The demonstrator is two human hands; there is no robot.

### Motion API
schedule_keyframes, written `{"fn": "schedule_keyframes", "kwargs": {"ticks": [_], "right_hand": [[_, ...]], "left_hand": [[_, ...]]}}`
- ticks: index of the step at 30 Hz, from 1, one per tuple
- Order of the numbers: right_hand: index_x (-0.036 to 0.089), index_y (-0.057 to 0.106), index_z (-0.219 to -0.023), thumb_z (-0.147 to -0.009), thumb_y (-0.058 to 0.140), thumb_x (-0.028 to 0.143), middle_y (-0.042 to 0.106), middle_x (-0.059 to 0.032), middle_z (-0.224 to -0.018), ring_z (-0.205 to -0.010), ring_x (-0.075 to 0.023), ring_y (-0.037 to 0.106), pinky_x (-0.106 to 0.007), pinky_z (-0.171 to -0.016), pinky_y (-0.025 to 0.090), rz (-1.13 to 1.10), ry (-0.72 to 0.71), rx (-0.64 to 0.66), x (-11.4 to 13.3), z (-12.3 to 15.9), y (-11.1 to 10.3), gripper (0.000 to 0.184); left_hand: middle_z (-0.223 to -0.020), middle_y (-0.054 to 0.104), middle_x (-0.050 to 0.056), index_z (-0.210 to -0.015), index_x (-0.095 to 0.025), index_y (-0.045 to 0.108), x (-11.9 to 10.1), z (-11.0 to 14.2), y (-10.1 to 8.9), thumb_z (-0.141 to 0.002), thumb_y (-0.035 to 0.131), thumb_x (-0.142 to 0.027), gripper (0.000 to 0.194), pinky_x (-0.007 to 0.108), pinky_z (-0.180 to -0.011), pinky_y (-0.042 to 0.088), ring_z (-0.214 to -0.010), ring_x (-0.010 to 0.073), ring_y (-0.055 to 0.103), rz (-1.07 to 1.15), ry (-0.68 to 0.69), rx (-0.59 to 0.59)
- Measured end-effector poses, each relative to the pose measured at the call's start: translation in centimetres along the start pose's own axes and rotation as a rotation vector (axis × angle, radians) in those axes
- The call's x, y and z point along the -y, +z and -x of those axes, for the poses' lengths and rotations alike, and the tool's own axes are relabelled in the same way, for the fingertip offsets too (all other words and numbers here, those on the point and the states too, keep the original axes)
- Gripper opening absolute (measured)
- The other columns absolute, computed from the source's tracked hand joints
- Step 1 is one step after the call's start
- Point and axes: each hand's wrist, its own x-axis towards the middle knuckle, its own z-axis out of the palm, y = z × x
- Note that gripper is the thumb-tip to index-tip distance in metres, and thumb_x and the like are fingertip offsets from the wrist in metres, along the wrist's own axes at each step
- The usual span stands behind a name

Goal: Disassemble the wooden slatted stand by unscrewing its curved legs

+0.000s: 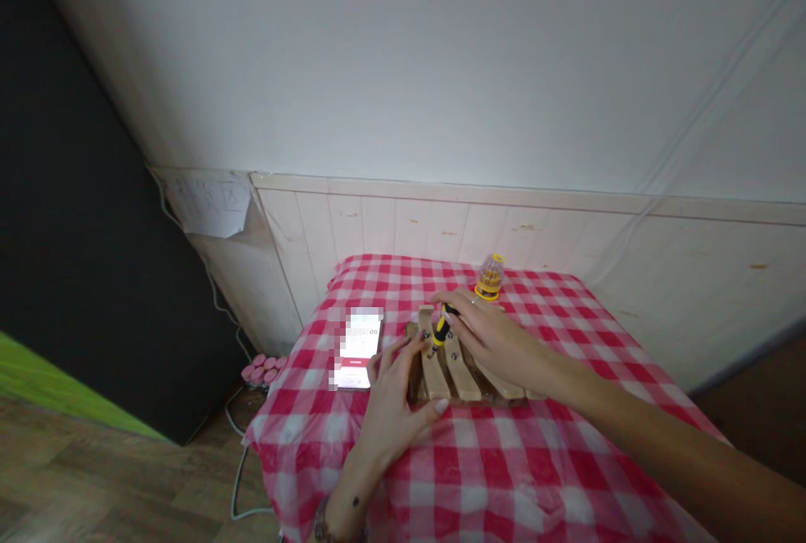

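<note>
A yellow-and-black screwdriver (pixel 442 330) is gripped in my right hand (pixel 473 323), tilted, its tip down at one of several tan strips (pixel 463 375). These strips lie side by side, with small dark screws or holes in them, over a brownish base (pixel 416 388). My left hand (pixel 395 383) holds the leftmost strip and base, its thumb along the front edge and its fingers reaching up the left side. Part of the strips on the right is hidden beneath my right hand and forearm. The exact spot under the screwdriver tip is too small to make out.
A phone (pixel 358 348) with a lit screen lies left of the strips. Behind my right hand stands a clear-topped yellow screwdriver-bit case (pixel 489 278). The table has a red-and-white checked cloth (pixel 491 476). Pink round objects (pixel 261 370) and a cable (pixel 235 484) are at the left.
</note>
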Motion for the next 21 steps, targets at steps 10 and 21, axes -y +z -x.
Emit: {"fn": "schedule_keyframes", "kwargs": {"ticks": [10, 21], "right_hand": [[0.023, 0.051, -0.137, -0.106, 0.035, 0.023, 0.063, -0.0163, -0.13, -0.124, -0.0295, 0.06, -0.053, -0.101, 0.053, -0.018, 0.009, 0.025, -0.4, -0.1, 0.7, 0.035], [0.024, 0.064, -0.118, -0.105, 0.041, 0.027, 0.072, -0.0121, -0.116, -0.105, -0.0276, 0.068, -0.046, -0.088, 0.056, 0.043, 0.004, 0.028, 0.8, -0.2, -0.1, 0.027]], "left_hand": [[-0.152, 0.054, 0.014, -0.142, -0.024, 0.052, 0.0, 0.1, 0.0, -0.088, 0.064, -0.057, 0.064, 0.056, -0.112, 0.031, -0.142, 0.0382, 0.041, -0.025, 0.023, -0.017], [-0.154, 0.052, 0.013, -0.142, -0.025, 0.054, 0.0, 0.2, 0.1, -0.087, 0.066, -0.057, 0.064, 0.057, -0.113, 0.032, -0.142, 0.0382, 0.041, -0.035, 0.016, -0.006]]}}
